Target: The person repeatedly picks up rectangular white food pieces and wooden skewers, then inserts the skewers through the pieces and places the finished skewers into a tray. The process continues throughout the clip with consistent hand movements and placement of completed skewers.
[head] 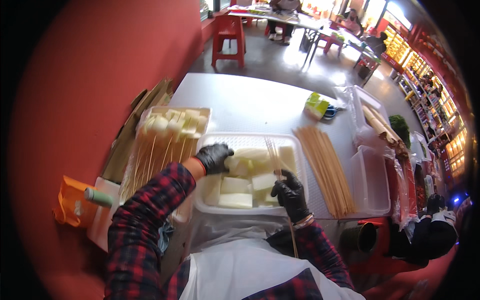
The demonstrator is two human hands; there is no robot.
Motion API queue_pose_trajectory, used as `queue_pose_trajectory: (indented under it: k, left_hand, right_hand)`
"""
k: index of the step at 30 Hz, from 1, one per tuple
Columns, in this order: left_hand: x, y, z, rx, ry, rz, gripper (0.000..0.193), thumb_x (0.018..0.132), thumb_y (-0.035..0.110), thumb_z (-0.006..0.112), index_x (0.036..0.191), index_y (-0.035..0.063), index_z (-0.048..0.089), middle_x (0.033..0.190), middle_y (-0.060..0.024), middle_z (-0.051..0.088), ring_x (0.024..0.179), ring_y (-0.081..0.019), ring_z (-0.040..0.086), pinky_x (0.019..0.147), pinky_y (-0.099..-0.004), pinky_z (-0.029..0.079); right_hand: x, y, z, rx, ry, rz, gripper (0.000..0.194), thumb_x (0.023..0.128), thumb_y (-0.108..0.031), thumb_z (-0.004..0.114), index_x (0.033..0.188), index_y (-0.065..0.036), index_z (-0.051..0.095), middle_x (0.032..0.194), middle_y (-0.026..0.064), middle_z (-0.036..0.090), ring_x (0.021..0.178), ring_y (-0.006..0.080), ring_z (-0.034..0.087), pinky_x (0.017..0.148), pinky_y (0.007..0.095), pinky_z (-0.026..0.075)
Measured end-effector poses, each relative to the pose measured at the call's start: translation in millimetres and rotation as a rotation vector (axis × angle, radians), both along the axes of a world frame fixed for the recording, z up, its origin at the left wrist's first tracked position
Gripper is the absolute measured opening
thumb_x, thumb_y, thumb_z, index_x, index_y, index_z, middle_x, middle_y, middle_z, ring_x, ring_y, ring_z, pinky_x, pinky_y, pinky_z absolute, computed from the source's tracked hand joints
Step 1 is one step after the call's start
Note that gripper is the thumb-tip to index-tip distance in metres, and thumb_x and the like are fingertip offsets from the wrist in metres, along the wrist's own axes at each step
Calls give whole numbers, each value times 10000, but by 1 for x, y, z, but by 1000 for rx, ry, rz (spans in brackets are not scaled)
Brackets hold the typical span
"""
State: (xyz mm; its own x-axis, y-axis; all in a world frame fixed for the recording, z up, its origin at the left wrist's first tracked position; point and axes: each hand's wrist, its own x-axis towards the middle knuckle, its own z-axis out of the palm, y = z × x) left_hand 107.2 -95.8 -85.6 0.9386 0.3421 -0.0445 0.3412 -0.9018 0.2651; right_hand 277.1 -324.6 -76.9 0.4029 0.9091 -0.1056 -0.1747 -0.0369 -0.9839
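My left hand [215, 158], in a black glove, reaches over the left side of a white plastic basket [302, 168]; its fingers are curved beside pale cut pieces, and whether it grips one is unclear. In the basket lie several pale vegetable blocks [235, 200]. My right hand [290, 193], also gloved in black, holds a few thin wooden skewers [273, 155] at the basket's right side, their ends passing above and below the fist. Left of the basket, a tray holds skewered pale pieces [174, 122], sticks towards me. A large bundle of bare wooden skewers [326, 168] lies to the right.
Blue-handled scissors [330, 111] and a green-yellow packet [316, 105] lie at the back right of the table [240, 93]. Clear plastic bins [371, 180] stand at the right edge. An orange bag [77, 202] is at left. A co-worker's gloved hand [435, 203] shows far right.
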Motion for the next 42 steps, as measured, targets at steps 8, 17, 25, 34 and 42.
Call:
queue_pose_trajectory:
  k: [8,17,25,34,42]
  left_hand:
    - [9,-8,-14,144,-10,33,255,742,267,588,825,30,540,815,-166,533,776,-337,547,640,-420,464]
    - [2,13,-38,394,-245,153,186,622,37,540,807,26,554,787,-162,540,701,-342,553,616,-423,464]
    - [18,-25,-15,-904,-721,443,175,853,136,543,1004,47,543,639,-8,503,461,-83,431,392,-214,337]
    - [26,-60,-23,-1241,-747,461,205,845,150,520,1033,67,524,608,23,474,420,-62,407,344,-201,312]
    - [24,-52,-35,-1214,-743,490,175,837,149,518,990,67,532,627,13,494,437,-72,425,359,-200,326]
  right_hand:
    - [4,5,-29,144,-72,-25,266,791,-115,602,1029,-4,558,810,-29,536,642,38,433,539,214,398]
    - [0,5,-16,77,85,58,117,748,-9,530,850,-56,498,634,-13,454,432,49,399,357,197,327]
    - [1,6,-15,72,90,-11,192,720,-49,516,909,-22,510,641,16,467,458,78,423,366,229,332]
    - [2,15,-42,307,-595,-249,183,766,-87,581,884,16,485,688,5,468,591,62,400,502,238,376]
    - [-3,5,-19,158,-400,-95,246,742,-89,577,917,60,489,792,172,520,725,267,492,641,335,418]
